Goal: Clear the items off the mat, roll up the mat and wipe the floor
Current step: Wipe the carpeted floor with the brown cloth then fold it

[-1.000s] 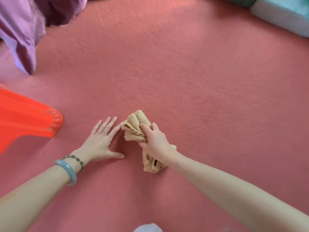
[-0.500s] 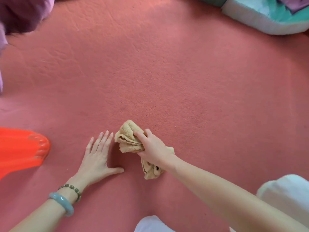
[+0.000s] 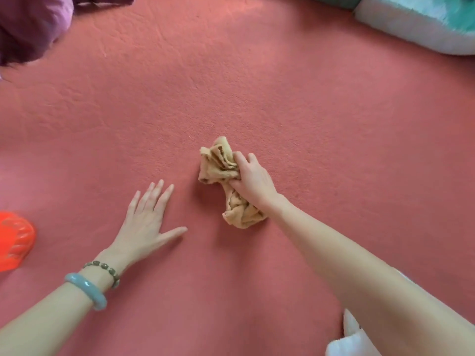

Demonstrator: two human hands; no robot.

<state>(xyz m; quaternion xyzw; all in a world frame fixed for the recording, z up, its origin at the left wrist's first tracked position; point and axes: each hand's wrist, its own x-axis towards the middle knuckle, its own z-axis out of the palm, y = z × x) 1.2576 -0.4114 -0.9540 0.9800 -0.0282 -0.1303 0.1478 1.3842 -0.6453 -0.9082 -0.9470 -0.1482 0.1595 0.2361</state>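
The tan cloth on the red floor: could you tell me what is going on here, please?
A person is wiping the red floor. Their right hand grips the crumpled tan cloth and presses it to the floor. Their left hand rests flat beside it, fingers spread, clear of the cloth. An orange plastic object sits at the left edge.

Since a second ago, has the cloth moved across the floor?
Yes. The cloth, gripped by the right hand, has slid rightward, away from the orange plastic object at the left edge.
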